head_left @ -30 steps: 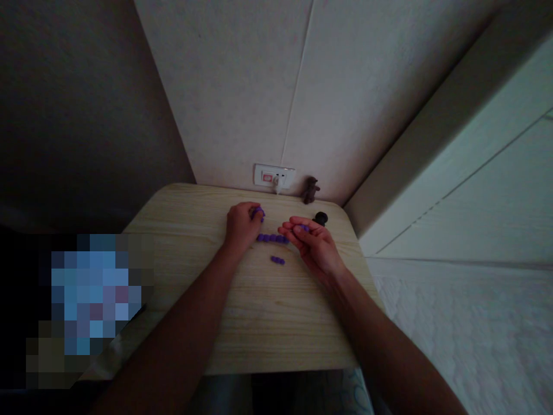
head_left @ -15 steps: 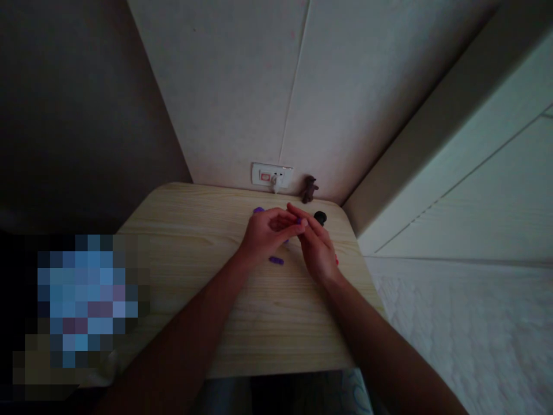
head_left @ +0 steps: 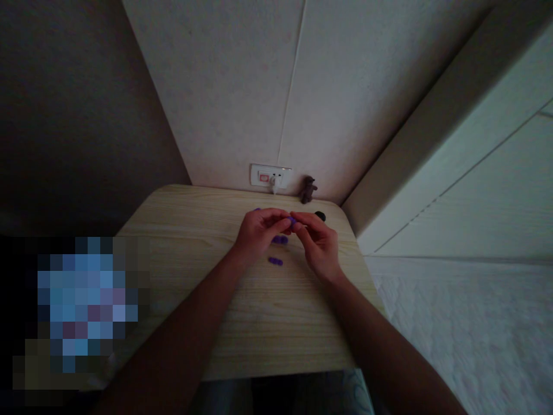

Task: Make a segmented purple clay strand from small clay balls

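Observation:
A small purple lump of what looks like modelling clay (head_left: 292,221) is pinched between the fingertips of both hands, above the wooden table. My left hand (head_left: 258,230) is closed on its left side, and my right hand (head_left: 322,245) grips it from the right. Just below the hands lies a row of purple clay lumps (head_left: 280,240). Nearer to me is a second, smaller purple row (head_left: 275,261). Another purple piece (head_left: 258,209) peeks out behind my left hand, mostly covered. A round black thing (head_left: 320,216) shows partly behind my right hand.
A dark brown figurine (head_left: 308,190) stands at the table's back edge by the wall. Left of it, a white plug (head_left: 274,185) sits in a wall socket (head_left: 254,175). The pale wooden table (head_left: 181,230) has a quilted white surface (head_left: 466,328) to its right.
My right hand has turned from flat, extended fingers to a pinch on the purple lump. The hands shifted slightly left, and the upper purple row is more exposed.

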Motion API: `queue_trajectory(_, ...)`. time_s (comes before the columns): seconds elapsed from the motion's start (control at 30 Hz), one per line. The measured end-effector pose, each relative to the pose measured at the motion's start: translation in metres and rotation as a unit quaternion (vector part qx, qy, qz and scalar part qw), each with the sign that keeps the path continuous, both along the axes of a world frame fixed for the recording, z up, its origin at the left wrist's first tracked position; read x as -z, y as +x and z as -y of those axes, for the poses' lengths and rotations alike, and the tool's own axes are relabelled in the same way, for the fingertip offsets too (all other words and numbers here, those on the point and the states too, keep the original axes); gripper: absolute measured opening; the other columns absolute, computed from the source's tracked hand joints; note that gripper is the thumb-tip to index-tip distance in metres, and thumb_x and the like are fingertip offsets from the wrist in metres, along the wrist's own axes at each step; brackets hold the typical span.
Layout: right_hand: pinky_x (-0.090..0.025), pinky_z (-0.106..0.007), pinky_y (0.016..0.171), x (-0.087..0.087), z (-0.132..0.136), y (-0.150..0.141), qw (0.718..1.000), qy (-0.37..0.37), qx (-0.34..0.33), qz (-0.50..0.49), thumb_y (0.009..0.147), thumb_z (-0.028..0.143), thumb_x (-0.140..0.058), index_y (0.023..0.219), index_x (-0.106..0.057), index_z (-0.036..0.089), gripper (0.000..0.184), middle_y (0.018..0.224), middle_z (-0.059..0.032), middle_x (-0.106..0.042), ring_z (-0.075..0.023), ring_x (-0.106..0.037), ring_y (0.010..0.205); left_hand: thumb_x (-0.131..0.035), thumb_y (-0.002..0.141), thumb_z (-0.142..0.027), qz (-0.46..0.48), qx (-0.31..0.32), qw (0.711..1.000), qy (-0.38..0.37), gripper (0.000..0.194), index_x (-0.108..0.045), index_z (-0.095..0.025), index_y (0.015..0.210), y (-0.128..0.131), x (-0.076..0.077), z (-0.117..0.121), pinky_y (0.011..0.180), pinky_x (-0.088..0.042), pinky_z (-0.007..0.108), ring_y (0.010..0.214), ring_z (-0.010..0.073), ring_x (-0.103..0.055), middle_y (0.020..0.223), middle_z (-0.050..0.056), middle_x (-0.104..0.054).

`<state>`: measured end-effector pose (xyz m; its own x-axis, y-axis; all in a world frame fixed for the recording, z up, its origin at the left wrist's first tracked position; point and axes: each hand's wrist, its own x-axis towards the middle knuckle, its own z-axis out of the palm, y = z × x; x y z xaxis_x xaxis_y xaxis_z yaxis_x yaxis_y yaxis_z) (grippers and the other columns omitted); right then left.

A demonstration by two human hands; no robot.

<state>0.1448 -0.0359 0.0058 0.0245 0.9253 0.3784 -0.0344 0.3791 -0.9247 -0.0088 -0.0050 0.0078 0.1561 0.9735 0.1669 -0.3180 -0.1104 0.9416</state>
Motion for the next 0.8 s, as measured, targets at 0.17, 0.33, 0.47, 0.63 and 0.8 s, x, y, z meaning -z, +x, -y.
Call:
queue_trajectory(0.17, -0.056, -0.042, 0.095, -0.0006, -0.0024, 0.0004, 0.998, 0.044, 0.036, 0.026, 0.083, 0.026, -0.081, 0.096, -0.084, 0.034, 0.015, 0.097, -0.0045, -0.076, -0.0223, -0.067, 0.095, -0.089, 0.066, -0.047, -0.003, -0.002, 1.0, -0.02, 0.036, -0.081, -0.017, 0.084, -0.0008, 0.0031, 0.0002, 0.073, -0.066, 0.037, 0.07, 0.0192, -0.074, 0.08, 0.007, -0.079)
queue_trajectory(0.33, -0.055, -0.045, 0.098, 0.0016, -0.0004, 0.002, 0.993, 0.056, 0.096, 0.044, 0.079, 0.021, -0.084, 0.091, -0.084, 0.035, 0.019, 0.095, -0.0043, -0.079, -0.0244, -0.069, 0.092, -0.09, 0.066, -0.049, 0.026, 0.037, 0.998, -0.046, 0.039, -0.083, -0.017, 0.089, 0.0009, 0.002, 0.0021, 0.083, -0.067, 0.041, 0.076, 0.0214, -0.077, 0.087, 0.009, -0.081)
queue_trajectory(0.47, -0.053, -0.05, 0.107, 0.0017, 0.0024, 0.0058, 0.987, 0.064, 0.092, 0.112, 0.087, 0.026, -0.075, 0.103, -0.082, 0.04, 0.022, 0.1, -0.0023, -0.079, -0.0259, -0.069, 0.099, -0.095, 0.059, -0.044, 0.05, 0.021, 0.997, -0.06, 0.042, -0.084, -0.018, 0.089, 0.0055, 0.0, 0.0037, 0.088, -0.066, 0.042, 0.078, 0.0208, -0.077, 0.091, 0.008, -0.082)
queue_trajectory(0.63, -0.046, -0.05, 0.118, -0.0007, 0.0057, 0.0011, 0.987, 0.065, 0.068, 0.127, 0.089, 0.028, -0.075, 0.113, -0.08, 0.038, 0.026, 0.118, -0.0034, -0.077, -0.0264, -0.067, 0.116, -0.097, 0.054, -0.041, 0.069, -0.022, 0.995, -0.076, 0.04, -0.083, -0.018, 0.085, 0.0053, -0.0002, 0.0029, 0.079, -0.066, 0.039, 0.073, 0.0195, -0.076, 0.086, 0.008, -0.081)
queue_trajectory(0.8, -0.049, -0.046, 0.113, -0.0014, 0.0057, -0.0031, 0.982, 0.1, 0.062, 0.146, 0.09, 0.025, -0.074, 0.131, -0.071, 0.038, 0.043, 0.126, -0.005, -0.074, -0.0247, -0.067, 0.113, -0.093, 0.064, -0.038, 0.107, 0.006, 0.992, -0.062, 0.036, -0.083, -0.019, 0.092, 0.0017, 0.0007, -0.0005, 0.082, -0.063, 0.034, 0.081, 0.0184, -0.076, 0.091, 0.008, -0.081)
